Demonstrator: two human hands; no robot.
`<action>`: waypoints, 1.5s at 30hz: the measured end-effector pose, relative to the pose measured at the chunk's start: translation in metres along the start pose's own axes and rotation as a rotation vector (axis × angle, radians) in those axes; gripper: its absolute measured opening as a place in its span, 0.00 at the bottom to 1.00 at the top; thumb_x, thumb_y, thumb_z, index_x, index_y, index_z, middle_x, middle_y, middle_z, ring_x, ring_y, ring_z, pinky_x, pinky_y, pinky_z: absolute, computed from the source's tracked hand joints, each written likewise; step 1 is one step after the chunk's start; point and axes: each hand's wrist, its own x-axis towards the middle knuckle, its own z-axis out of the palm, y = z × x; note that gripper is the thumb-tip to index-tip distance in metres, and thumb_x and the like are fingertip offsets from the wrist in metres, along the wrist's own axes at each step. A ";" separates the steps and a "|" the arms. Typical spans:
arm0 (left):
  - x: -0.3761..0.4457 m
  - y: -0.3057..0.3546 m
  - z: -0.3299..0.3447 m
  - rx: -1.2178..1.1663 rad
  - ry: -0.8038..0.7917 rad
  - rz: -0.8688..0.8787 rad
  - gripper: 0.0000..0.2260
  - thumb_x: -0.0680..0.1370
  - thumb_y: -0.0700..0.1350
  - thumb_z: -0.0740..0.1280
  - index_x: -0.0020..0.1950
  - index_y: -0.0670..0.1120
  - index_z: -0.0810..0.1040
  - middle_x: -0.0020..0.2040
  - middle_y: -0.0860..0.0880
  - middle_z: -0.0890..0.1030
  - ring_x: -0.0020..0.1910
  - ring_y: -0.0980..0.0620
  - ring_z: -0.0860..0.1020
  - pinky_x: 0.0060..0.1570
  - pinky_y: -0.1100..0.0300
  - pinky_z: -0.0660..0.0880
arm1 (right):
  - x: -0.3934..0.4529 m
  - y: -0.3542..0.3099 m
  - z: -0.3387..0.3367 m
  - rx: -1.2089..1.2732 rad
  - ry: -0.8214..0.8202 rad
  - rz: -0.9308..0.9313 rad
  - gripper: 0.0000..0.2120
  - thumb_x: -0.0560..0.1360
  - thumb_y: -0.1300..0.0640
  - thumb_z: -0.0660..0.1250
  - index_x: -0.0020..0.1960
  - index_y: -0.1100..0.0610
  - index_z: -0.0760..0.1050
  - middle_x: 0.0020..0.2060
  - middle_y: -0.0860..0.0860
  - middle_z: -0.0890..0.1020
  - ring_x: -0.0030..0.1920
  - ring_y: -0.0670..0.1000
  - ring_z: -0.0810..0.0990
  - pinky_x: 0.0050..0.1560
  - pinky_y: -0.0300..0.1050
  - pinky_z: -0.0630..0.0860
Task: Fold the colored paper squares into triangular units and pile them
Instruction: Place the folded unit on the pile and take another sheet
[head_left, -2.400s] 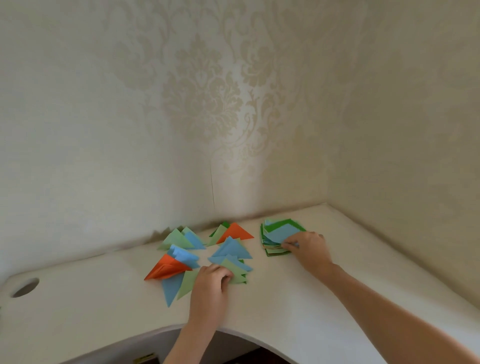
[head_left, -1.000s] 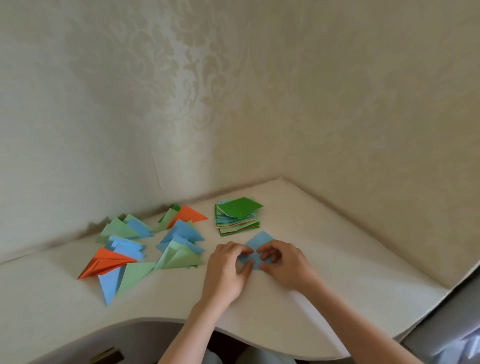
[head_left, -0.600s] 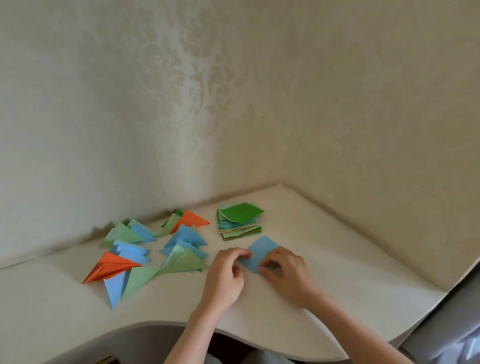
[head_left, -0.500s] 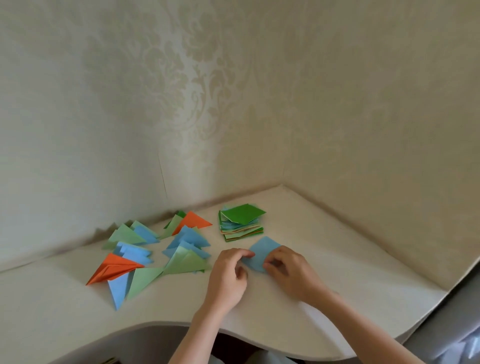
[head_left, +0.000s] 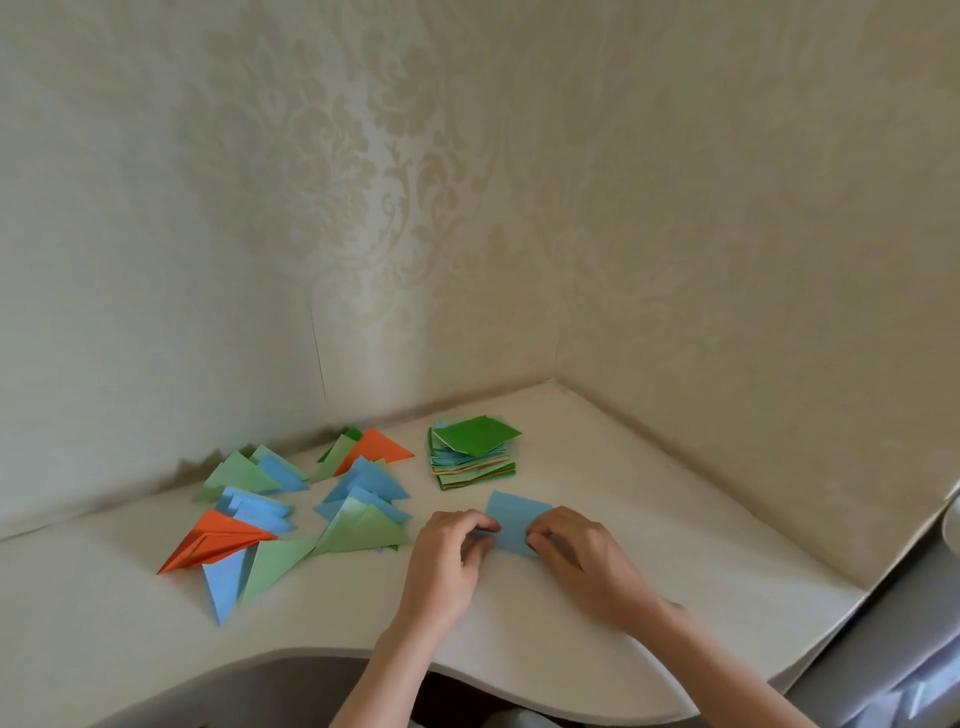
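Blue paper (head_left: 517, 521) lies flat on the counter (head_left: 649, 519), pinched at its two sides by both hands. The left hand (head_left: 449, 558) has its fingers curled in at the sheet's left edge, thumb and fingertips closing on the paper. The right hand (head_left: 582, 558) does the same at the right edge, fingers bent and gripping the near right part of the sheet. The far edge of the blue paper shows between and beyond the two hands; its near part is hidden under the fingers.

Just beyond the hands, towards the far corner, sits the stack of paper squares (head_left: 470, 460), loosely piled, with a dark green sheet on top turned at an angle and blue, light green and orange edges showing below it. The stack is near the blue paper but not touching it.

To the left lie the folded triangular units (head_left: 291, 509), spread out rather than neatly heaped: an orange one (head_left: 215, 540) at the near left, a blue one (head_left: 223, 582) and a light green one (head_left: 275, 564) pointing towards the near edge, another light green one (head_left: 361, 530) close beside the left hand, more blue ones behind it, and a second orange one (head_left: 376, 447) far back by the wall.

Pale patterned wallpaper (head_left: 395, 182) covers both walls meeting at the corner.
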 end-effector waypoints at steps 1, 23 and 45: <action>0.000 0.000 0.000 -0.001 -0.003 -0.002 0.11 0.72 0.35 0.71 0.48 0.50 0.82 0.41 0.68 0.74 0.47 0.56 0.78 0.51 0.65 0.73 | 0.000 0.001 0.001 -0.014 -0.006 -0.020 0.05 0.78 0.55 0.65 0.46 0.56 0.78 0.44 0.46 0.80 0.45 0.44 0.77 0.49 0.41 0.73; 0.001 -0.006 0.013 0.235 -0.070 0.009 0.15 0.75 0.50 0.69 0.61 0.55 0.74 0.51 0.58 0.73 0.52 0.58 0.72 0.53 0.63 0.65 | 0.004 0.001 0.031 -0.013 0.127 0.082 0.06 0.73 0.50 0.71 0.49 0.48 0.81 0.47 0.41 0.80 0.49 0.45 0.79 0.54 0.49 0.74; -0.003 0.023 -0.001 0.157 -0.062 0.028 0.12 0.76 0.36 0.64 0.57 0.47 0.77 0.52 0.53 0.77 0.54 0.54 0.73 0.54 0.63 0.71 | 0.003 -0.008 0.023 0.184 0.171 0.179 0.12 0.67 0.66 0.71 0.49 0.55 0.80 0.43 0.44 0.82 0.44 0.43 0.80 0.49 0.30 0.73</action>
